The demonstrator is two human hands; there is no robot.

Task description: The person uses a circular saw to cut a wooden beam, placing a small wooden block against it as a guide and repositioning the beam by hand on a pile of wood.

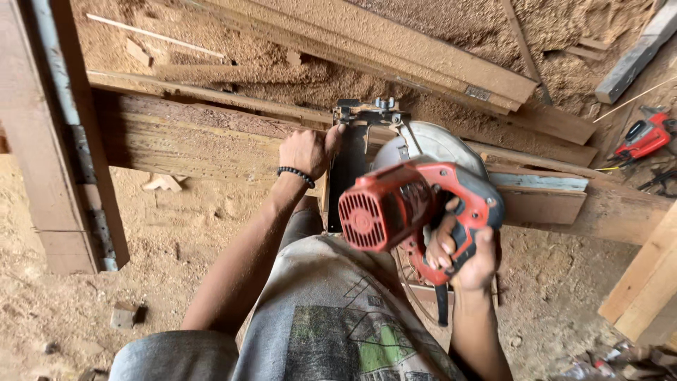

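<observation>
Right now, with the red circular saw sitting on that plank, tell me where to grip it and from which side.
Grip the red circular saw by its rear loop handle, coming from behind on the near side, as the right hand does. The handle sticks back toward the body, away from the blade guard. The left hand steadies the base plate's front edge on the plank.

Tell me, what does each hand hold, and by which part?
The right hand grips the red circular saw by its rear handle. The left hand holds nothing; it presses on the long wooden beam, fingertips at the saw's black base plate.
</observation>
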